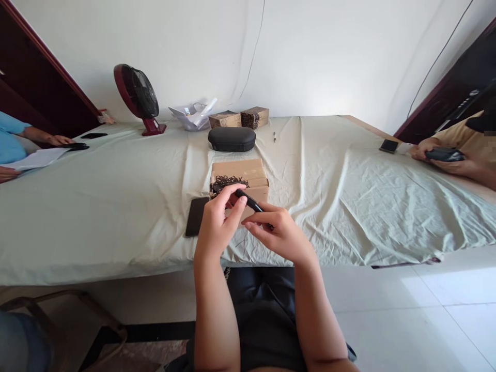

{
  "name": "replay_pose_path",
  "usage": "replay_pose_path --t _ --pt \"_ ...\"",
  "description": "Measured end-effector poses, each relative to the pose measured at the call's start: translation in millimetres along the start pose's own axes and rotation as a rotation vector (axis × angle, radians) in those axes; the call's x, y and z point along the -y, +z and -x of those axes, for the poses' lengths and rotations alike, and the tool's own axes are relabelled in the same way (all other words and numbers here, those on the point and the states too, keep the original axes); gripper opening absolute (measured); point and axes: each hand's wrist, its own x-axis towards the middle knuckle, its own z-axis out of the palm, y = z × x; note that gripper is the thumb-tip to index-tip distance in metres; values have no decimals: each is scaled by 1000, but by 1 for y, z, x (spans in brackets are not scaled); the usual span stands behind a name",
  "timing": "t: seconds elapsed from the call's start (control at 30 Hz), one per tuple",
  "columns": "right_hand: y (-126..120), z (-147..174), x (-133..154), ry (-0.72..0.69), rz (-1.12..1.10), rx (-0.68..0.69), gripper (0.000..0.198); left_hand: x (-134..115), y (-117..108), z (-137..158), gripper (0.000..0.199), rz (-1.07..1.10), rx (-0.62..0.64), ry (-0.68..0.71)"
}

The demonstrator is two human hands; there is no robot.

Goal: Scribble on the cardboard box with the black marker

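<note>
A thick black pen [251, 202] slants between my two hands above the table's front part. The upper-left end of the pen is pinched between thumb and fingers of my left hand [221, 219]. Thumb and fingers of my right hand [281, 231] close around its lower-right end, which they partly hide. Just behind the hands stands a brown cardboard box [242, 169] with dark scribble-like markings at its left. A black phone [197, 217] lies flat to the left of my left hand.
Farther back are a black zip case [231, 139], two patterned boxes [254, 118], a plastic basket [189, 120], a red fan [137, 95] and a small pen [275, 137]. A person's hands hold a dark object [445, 154] at right; another person with papers [36, 157] sits left.
</note>
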Motion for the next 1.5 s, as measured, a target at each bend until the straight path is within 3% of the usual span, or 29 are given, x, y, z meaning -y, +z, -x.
replay_pose_path --t 0.3,0.5,0.77,0.9,1.07,1.23,1.4,1.5 --pt "8 -4 2 -31 -120 -77 32 -4 6 0 38 15 65 15" --pt "12 -5 4 -73 -216 -182 32 -5 8 0 49 182 97 11" --pt "25 -10 -3 18 -529 -314 25 -9 6 -3 30 227 134 115" --pt "21 -12 -12 125 -689 -371 32 -12 3 -2 25 272 155 143" --pt "3 -9 -35 184 -723 -479 48 -3 -3 3 24 338 -11 126" --pt "-14 -10 -62 224 -734 -583 33 23 -10 -2 20 358 -354 85" --pt "-19 -9 -94 224 -358 -777 32 46 -14 -10 19 322 -643 -70" --pt "-22 -6 -113 279 -13 -751 34 47 -13 -14 13 384 -750 -106"
